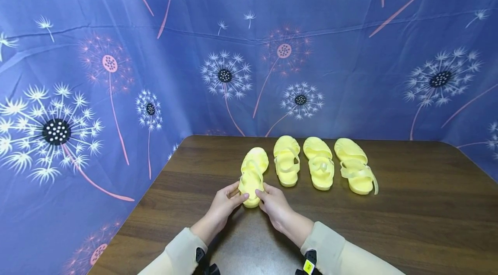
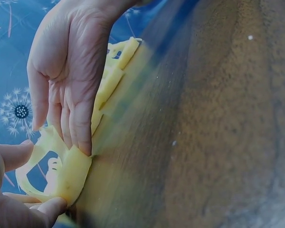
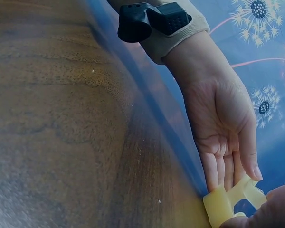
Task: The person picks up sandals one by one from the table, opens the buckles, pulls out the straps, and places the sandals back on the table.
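Note:
A pale yellow sandal (image 1: 254,159) lies toe-away at the near left of the row of sandals. My left hand (image 1: 223,206) holds the left side of its heel, with the thumb over the heel edge. On the right side of the heel, my right hand (image 1: 277,209) grips it the same way, thumb on top. In the left wrist view the sandal's heel and strap (image 2: 73,176) show between both hands. The right wrist view has the heel (image 3: 218,208) low down, its strap arching between the thumbs. Fingers under the sides are partly hidden.
Three more yellow sandals stand to the right in a row: one close by (image 1: 287,175), one in the middle (image 1: 320,182) and one at the far right (image 1: 359,184). They rest on a dark brown wooden table (image 1: 408,214). A blue dandelion-print cloth (image 1: 350,71) hangs behind.

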Demonstrator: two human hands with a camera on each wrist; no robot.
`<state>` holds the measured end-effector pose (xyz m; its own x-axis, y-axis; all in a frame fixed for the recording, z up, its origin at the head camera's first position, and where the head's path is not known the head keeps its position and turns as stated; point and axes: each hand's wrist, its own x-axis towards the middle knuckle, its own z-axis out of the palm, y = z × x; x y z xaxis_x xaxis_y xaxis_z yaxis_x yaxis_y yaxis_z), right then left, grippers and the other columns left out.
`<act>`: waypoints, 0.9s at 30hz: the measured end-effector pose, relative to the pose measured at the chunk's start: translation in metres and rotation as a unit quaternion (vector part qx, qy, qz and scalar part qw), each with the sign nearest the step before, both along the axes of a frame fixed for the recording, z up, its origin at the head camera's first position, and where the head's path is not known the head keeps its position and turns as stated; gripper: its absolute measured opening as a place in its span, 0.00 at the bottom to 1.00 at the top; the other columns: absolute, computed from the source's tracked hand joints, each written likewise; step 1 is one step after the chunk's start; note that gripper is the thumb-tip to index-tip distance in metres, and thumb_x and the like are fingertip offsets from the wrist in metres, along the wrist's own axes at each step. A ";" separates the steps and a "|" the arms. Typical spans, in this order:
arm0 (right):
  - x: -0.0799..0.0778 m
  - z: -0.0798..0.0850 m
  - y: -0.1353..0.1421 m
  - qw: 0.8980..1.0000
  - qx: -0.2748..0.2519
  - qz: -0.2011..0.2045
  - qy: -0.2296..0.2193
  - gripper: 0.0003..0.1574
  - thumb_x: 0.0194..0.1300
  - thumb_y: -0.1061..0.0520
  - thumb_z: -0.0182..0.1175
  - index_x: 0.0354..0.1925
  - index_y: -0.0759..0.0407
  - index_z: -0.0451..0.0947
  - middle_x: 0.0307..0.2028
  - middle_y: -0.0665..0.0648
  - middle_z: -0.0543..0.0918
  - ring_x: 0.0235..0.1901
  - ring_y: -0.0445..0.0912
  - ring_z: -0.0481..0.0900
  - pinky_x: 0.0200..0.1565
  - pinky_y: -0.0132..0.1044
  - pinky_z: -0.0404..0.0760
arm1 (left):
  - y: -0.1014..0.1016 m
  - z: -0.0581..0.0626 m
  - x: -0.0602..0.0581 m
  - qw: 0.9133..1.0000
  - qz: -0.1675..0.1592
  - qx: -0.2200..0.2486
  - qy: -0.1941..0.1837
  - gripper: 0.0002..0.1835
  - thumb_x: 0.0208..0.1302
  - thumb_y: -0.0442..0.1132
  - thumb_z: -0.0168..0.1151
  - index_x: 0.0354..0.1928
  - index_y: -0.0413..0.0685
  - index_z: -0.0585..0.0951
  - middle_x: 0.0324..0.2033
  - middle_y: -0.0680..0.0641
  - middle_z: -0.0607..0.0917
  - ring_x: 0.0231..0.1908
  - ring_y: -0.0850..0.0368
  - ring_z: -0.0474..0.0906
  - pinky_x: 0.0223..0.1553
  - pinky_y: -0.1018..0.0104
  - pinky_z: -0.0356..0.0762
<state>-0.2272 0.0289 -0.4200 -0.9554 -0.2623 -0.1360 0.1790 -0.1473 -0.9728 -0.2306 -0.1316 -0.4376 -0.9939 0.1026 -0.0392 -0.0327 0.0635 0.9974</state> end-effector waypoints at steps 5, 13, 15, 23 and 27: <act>-0.002 0.000 -0.001 1.000 0.000 -0.004 -0.001 0.37 0.75 0.64 0.44 0.70 0.81 0.40 0.71 0.78 0.46 0.71 0.66 0.48 0.68 0.60 0.55 | 0.001 0.003 0.000 1.000 -0.001 0.000 -0.003 0.37 0.64 0.36 0.64 0.68 0.23 0.59 0.64 0.28 0.67 0.66 0.40 0.64 0.63 0.56 0.69; -0.006 0.003 -0.002 1.000 -0.006 -0.010 -0.002 0.35 0.74 0.65 0.44 0.70 0.82 0.42 0.71 0.78 0.47 0.71 0.66 0.49 0.68 0.61 0.55 | 0.003 0.003 -0.003 1.000 0.003 0.002 -0.004 0.37 0.64 0.34 0.63 0.68 0.23 0.58 0.64 0.27 0.66 0.66 0.38 0.64 0.63 0.57 0.70; -0.007 0.003 -0.002 1.000 -0.010 -0.009 -0.006 0.36 0.74 0.65 0.44 0.70 0.81 0.42 0.71 0.77 0.47 0.71 0.66 0.48 0.68 0.61 0.54 | 0.003 0.003 -0.004 1.000 0.004 0.000 -0.005 0.37 0.64 0.34 0.63 0.68 0.23 0.58 0.64 0.27 0.67 0.66 0.38 0.64 0.63 0.57 0.70; -0.012 0.002 -0.003 1.000 -0.018 -0.008 -0.013 0.35 0.74 0.65 0.43 0.70 0.80 0.44 0.71 0.76 0.49 0.72 0.66 0.48 0.69 0.62 0.52 | 0.004 0.004 -0.009 1.000 0.007 0.000 -0.007 0.36 0.64 0.34 0.63 0.68 0.23 0.59 0.64 0.27 0.66 0.66 0.38 0.64 0.64 0.55 0.69; -0.015 0.001 -0.004 1.000 -0.009 -0.019 -0.013 0.36 0.74 0.65 0.44 0.70 0.80 0.42 0.72 0.76 0.47 0.72 0.65 0.48 0.69 0.60 0.53 | 0.005 0.004 -0.012 1.000 0.009 -0.002 -0.005 0.36 0.64 0.33 0.63 0.68 0.24 0.59 0.64 0.27 0.67 0.66 0.38 0.64 0.64 0.54 0.69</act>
